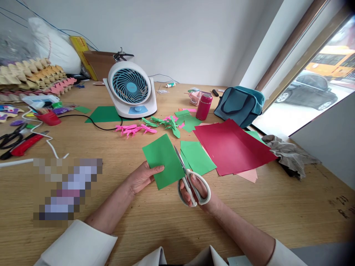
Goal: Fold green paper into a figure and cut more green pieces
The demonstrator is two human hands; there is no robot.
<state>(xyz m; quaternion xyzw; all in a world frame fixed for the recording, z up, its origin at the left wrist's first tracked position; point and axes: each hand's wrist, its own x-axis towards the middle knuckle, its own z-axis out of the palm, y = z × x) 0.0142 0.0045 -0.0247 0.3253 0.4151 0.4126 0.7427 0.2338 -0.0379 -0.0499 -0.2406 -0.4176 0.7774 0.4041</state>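
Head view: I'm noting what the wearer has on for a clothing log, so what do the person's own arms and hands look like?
The left sleeve is plain off-white, with a wide, loose opening; the right sleeve matches in colour but is mostly out of frame. Below both, the forearms are bare. No glove shows on the left hand or right hand.

one pair white-handled scissors [187,172], one fan [131,88], one red flask [204,106], one teal bag [242,105]
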